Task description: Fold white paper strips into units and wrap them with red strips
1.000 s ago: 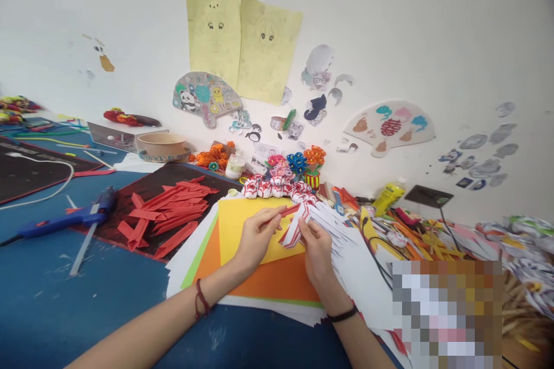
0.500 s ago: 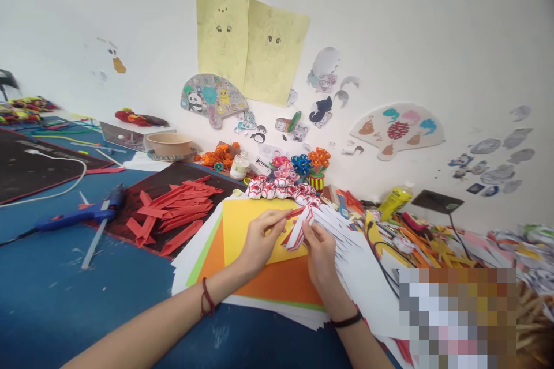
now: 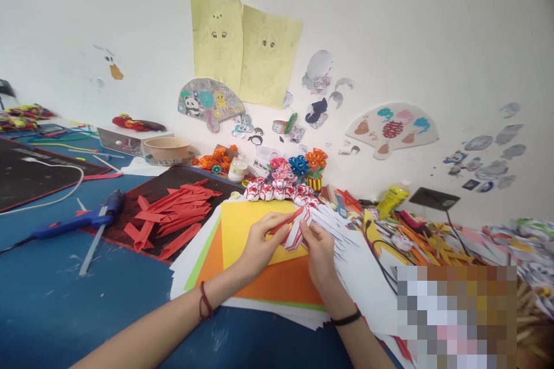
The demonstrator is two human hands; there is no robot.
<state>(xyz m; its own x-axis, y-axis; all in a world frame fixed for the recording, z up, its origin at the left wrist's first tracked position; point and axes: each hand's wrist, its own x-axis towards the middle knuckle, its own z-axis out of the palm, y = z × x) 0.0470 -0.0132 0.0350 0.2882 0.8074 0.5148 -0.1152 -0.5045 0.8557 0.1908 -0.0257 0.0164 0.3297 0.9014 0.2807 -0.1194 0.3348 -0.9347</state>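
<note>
Between the fingers of my left hand (image 3: 262, 242) is a red folded paper strip (image 3: 295, 214), its end meeting the other piece. My right hand (image 3: 319, 249) pinches a white-and-red folded paper piece (image 3: 298, 232), which leans at a slant between both hands. Where the two papers overlap, the fingers partly cover them. Both hands are above a yellow paper sheet (image 3: 240, 225) that lies on an orange sheet (image 3: 272, 288). To the left, a pile of red folded strips (image 3: 173, 216) rests on a dark mat (image 3: 125, 190).
A blue glue gun (image 3: 86, 220) lies on the blue table (image 3: 43, 311) at left. Behind the hands stand red-and-white paper pieces (image 3: 277, 190) and paper flowers (image 3: 298, 166). White strips (image 3: 335, 230) lie right of my right hand, with a yellow bottle (image 3: 393, 200) farther back.
The red strip has come closer against the white-and-red piece, which has turned slightly and shows more red stripes. The head view has shifted a little.
</note>
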